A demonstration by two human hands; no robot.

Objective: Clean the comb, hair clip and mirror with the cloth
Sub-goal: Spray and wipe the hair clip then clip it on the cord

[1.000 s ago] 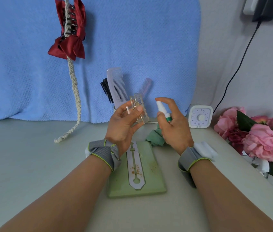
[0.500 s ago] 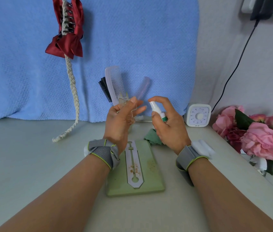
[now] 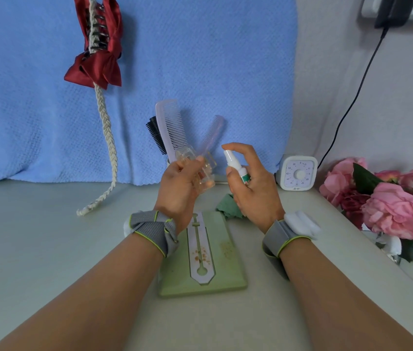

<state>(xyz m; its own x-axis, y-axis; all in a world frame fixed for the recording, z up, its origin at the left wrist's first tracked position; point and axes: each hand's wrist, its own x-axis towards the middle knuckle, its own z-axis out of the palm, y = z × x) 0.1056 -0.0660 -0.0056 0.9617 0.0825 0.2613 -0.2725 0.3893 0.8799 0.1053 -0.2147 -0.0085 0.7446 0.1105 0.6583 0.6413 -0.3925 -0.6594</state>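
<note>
- My left hand (image 3: 178, 188) grips the clear hair clip (image 3: 201, 171), pinched between thumb and fingertips.
- My right hand (image 3: 253, 191) clasps the spray bottle (image 3: 235, 167), index finger on nozzle.

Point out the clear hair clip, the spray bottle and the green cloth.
clear hair clip (image 3: 206, 171): head view, on the transparent body above the left hand's fingers.
spray bottle (image 3: 237, 167): head view, on the white neck below the nozzle.
green cloth (image 3: 227, 207): head view, on the crumpled fold left of the right hand.

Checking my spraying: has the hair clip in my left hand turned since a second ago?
Cannot tell about turning, but the hair clip stays up beside the standing pink comb.
</note>
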